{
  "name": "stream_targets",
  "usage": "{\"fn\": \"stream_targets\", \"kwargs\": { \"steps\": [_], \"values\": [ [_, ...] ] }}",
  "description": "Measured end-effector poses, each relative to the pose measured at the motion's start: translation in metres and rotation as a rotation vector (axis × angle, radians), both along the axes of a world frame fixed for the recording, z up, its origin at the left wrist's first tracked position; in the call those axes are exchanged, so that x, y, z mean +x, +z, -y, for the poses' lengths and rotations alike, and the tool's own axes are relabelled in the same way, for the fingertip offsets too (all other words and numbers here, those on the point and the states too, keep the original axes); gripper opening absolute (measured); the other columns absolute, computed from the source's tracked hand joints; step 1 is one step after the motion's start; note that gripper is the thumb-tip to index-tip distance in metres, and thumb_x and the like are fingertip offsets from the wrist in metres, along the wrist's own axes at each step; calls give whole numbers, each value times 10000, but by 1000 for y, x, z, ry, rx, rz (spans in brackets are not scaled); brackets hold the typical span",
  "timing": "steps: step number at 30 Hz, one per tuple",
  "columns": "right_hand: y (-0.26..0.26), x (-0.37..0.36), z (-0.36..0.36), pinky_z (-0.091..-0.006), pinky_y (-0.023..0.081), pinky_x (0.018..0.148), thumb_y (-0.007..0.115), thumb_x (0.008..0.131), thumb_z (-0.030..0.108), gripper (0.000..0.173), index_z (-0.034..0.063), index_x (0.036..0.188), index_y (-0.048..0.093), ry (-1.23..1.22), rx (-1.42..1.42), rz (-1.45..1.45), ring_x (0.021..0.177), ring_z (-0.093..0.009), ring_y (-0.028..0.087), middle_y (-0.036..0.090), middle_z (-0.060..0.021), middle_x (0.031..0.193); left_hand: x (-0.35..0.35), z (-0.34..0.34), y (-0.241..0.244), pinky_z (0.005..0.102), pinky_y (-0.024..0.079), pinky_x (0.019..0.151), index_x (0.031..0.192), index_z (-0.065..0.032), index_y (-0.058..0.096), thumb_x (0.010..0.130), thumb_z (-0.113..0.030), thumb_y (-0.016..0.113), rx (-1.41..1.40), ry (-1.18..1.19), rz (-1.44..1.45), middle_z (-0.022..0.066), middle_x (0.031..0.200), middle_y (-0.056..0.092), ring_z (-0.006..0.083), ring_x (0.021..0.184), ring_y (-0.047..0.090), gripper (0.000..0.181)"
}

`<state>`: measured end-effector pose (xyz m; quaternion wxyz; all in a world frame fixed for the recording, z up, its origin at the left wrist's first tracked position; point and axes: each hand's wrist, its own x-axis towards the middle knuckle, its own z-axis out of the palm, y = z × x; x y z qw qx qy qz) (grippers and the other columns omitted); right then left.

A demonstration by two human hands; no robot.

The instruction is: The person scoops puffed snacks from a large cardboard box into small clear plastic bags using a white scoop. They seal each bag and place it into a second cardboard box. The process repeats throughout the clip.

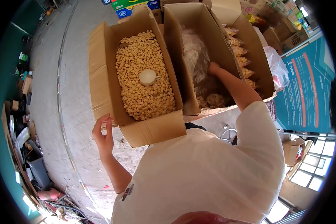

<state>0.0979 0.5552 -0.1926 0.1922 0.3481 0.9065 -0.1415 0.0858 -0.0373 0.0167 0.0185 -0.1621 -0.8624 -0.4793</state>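
Observation:
In the middle cardboard box (222, 36), my right hand (213, 68) reaches down to a pile of clear plastic bags (194, 53); its fingertips are hidden, so its grip cannot be told. My left hand (104, 130) is raised beside the near left corner of the left cardboard box (100, 70), thumb and fingers apart, with nothing in it. Pale puffed snack pieces (142, 98) fill the bottom of that left box. A white cup with a handle (147, 77) lies on them. Filled bags of snack pieces (240, 51) stand in a row in the right box.
A flap (154, 128) of the left box sticks out towards my body. More filled bags (215, 100) lie at the near end of the middle box. A teal printed board (305, 86) and a clear plastic bag (277, 67) are at the right. Stacked cartons (277, 36) stand beyond.

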Motion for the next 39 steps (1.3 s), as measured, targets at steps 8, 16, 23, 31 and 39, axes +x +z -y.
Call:
{"fn": "stream_targets", "kwargs": {
  "steps": [8,16,23,31,39],
  "values": [
    [233,16,72,-409,519,811,685,818,57,279,131,1086,705,124,101,-864,891,-317,685,706,-138,883,-9,-38,14,319,507,841,1136,3,684,929,-4,625,52,-142,-55,115,947,743,191,892,676,216],
    [329,5,217,-412,509,851,598,778,-71,521,121,1260,643,729,362,-1324,1030,-272,670,687,-102,1139,-19,-93,72,347,473,944,1246,-42,637,889,12,666,175,-359,-293,136,1228,630,224,1080,609,362],
    [295,2,303,-359,548,731,613,753,-58,792,114,1501,416,865,26,-1329,922,-274,699,660,-149,1239,-29,-102,77,417,438,949,1269,-175,642,790,-88,751,-81,-310,-618,135,1459,418,307,1119,531,498],
    [251,14,347,-363,551,660,639,791,6,792,111,1527,365,847,36,-933,796,-292,696,631,-191,1256,-22,-83,44,438,465,861,1159,-102,672,804,-148,736,-416,-168,-612,110,1264,547,323,1028,554,364],
    [258,5,346,-410,546,608,667,911,222,383,60,1250,593,734,-296,-1014,688,-317,689,695,-152,999,-39,-55,-2,424,464,713,801,-84,652,797,-136,736,-298,-87,-462,33,804,626,276,814,618,99]
  ]
}}
